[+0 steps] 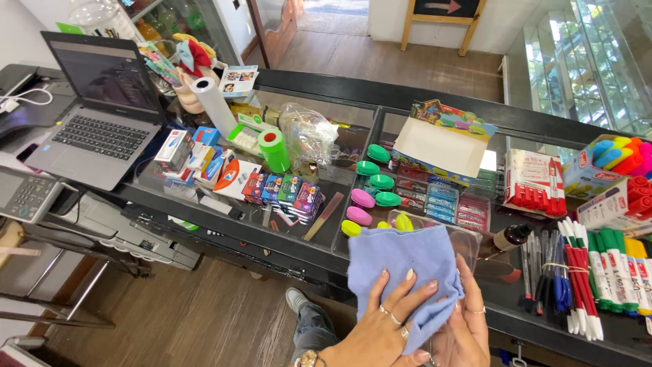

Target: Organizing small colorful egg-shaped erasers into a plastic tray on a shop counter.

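- The left hand (380,326) lies flat on top of a blue cloth (401,265), fingers spread and pointing up and away from the person; its grip is wide, pressing the cloth rather than pinching it
- The cloth is draped over a clear plastic container (464,239), whose rim and far corner show past the cloth's right edge, at the near edge of the glass-topped surface (326,136)
- The right hand (467,319) comes in from the right and below, fingers curled against the container's near side under the cloth's lower corner; its grip looks closed on the container, though the cloth hides most of the contact, so this is not certain
- So the cloth sits directly under the left palm, while the container lies just left of and above the right hand's fingers; both hands touch the bundle, the left on top, the right at the side
- The cloth's longer side runs from the hands toward the far left, where coloured oval erasers (370,197) lie just beyond its top edge
- Bundled markers (584,285) lie to the right, apart from the hands
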